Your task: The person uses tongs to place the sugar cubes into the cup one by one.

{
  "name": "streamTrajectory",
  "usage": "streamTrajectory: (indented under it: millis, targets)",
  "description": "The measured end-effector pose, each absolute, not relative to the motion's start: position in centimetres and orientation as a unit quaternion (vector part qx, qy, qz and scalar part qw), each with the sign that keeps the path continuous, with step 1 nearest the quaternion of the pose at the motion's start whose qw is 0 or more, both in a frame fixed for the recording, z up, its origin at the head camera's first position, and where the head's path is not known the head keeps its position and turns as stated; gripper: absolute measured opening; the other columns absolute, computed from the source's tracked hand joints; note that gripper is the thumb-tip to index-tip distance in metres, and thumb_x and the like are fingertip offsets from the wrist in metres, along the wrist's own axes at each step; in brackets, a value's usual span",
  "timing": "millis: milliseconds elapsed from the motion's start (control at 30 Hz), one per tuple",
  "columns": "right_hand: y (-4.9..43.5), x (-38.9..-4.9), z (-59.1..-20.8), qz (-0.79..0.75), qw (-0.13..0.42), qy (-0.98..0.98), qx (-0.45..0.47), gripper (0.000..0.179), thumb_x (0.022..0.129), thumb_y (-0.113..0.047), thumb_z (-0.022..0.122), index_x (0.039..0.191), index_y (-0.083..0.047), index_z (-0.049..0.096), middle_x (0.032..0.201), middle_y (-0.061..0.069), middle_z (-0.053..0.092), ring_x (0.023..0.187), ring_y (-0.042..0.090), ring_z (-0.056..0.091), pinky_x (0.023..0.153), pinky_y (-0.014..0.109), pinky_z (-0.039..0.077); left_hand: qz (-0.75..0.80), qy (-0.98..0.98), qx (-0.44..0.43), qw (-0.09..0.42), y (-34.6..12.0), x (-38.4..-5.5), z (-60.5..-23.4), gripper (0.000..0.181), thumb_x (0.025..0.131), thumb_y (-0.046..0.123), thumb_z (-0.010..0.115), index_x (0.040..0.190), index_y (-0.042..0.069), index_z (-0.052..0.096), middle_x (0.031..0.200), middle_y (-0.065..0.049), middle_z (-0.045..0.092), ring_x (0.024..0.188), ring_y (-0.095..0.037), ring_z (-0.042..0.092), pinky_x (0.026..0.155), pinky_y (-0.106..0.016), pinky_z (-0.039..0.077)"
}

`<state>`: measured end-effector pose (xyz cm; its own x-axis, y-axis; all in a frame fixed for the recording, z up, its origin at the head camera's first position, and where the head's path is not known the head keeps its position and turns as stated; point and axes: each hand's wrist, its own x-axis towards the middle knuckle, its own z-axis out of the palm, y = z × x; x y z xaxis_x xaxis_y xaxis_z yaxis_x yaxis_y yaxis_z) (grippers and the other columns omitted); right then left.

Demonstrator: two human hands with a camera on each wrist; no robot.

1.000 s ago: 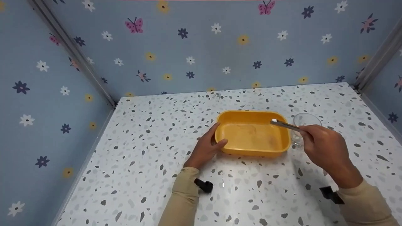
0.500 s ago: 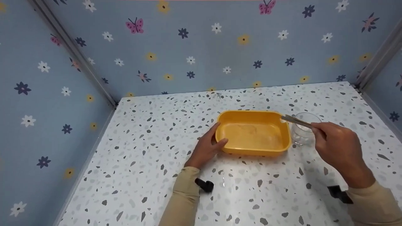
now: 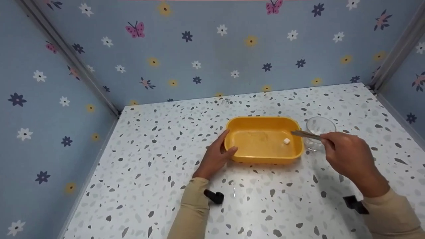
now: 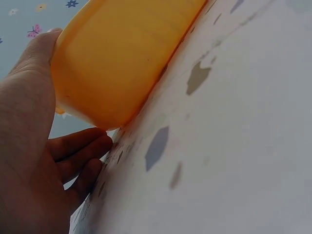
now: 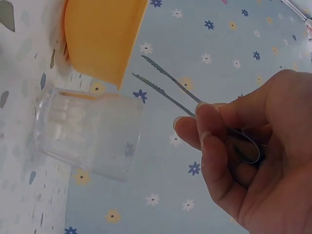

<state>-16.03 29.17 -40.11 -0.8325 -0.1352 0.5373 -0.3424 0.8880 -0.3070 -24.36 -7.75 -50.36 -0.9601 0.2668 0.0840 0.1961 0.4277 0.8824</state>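
A yellow rectangular tub (image 3: pixel 262 160) stands on the table, and inside its right half lies a small white cube (image 3: pixel 287 141). My left hand (image 3: pixel 214 158) holds the tub's left end, thumb at the rim; the left wrist view shows the other fingers low beside the tub wall (image 4: pixel 107 63). My right hand (image 3: pixel 348 158) pinches metal tweezers (image 3: pixel 307 134) over the tub's right rim. Their serrated tips stand apart with nothing between them in the right wrist view. Below the tweezers is a clear glass (image 5: pixel 92 131) with several whitish pieces at its bottom.
The speckled white table (image 3: pixel 149 172) extends around the tub. A blue flowered panel (image 3: pixel 212 49) rises behind it, with further panels at left and right. The glass stands close to the tub's right end.
The right hand carried the tweezers right toward the glass, then back left over the tub's rim. The white cube, first at the tweezer tips, now lies in the tub. The left hand stayed put.
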Motion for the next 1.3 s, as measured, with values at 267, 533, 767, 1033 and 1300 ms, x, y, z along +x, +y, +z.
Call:
streamTrajectory:
  millis: [267,533,767,1033,1300]
  targets:
    - [28.0,-16.4,-41.1,0.199,0.219,-0.946,0.132,0.012,0.087,0.002,0.070,0.097,0.002,0.077,0.081,0.011,0.072,0.061,0.021,0.056,0.054,0.041,0.048,0.519,0.843,0.135,0.034,-7.9,-24.3,-50.5,0.074,0.096,0.048,0.065,0.159,0.038,0.027,0.158,0.004,0.036,0.137,-0.010,0.042,0.112,-0.029,0.034]
    - [26.8,-16.4,-41.6,0.198,0.215,-0.947,0.134,0.012,0.086,0.002,0.070,0.096,0.003,0.077,0.080,0.011,0.072,0.060,0.021,0.056,0.054,0.041,0.049,0.524,0.840,0.136,0.038,-8.0,-24.1,-50.2,0.076,0.095,0.046,0.068,0.159,0.038,0.027,0.159,0.007,0.036,0.139,-0.007,0.038,0.113,-0.029,0.032]
    - [25.5,-15.9,-41.6,0.182,0.217,-0.949,0.139,0.015,0.087,0.002,0.066,0.098,0.006,0.074,0.082,0.015,0.070,0.060,0.026,0.059,0.054,0.043,0.052,0.516,0.845,0.135,0.038,-7.8,-24.0,-50.1,0.078,0.093,0.045,0.070,0.159,0.036,0.027,0.158,0.006,0.036,0.138,-0.007,0.040,0.113,-0.029,0.031]
    - [24.5,-15.6,-42.4,0.108,0.210,-0.959,0.157,0.014,0.082,0.007,0.064,0.095,0.010,0.068,0.071,0.015,0.058,0.049,0.023,0.045,0.044,0.036,0.044,0.530,0.834,0.145,0.041,-7.7,-24.1,-50.2,0.081,0.093,0.040,0.072,0.159,0.035,0.026,0.159,0.004,0.035,0.139,-0.008,0.039,0.113,-0.028,0.031]
    - [24.2,-15.9,-43.0,0.098,0.209,-0.960,0.159,0.009,0.081,0.008,0.064,0.089,0.010,0.067,0.069,0.016,0.057,0.047,0.024,0.044,0.042,0.037,0.043,0.527,0.837,0.143,0.041,-7.8,-24.1,-50.2,0.080,0.093,0.043,0.071,0.159,0.039,0.025,0.160,0.006,0.033,0.140,-0.008,0.036,0.114,-0.029,0.030]
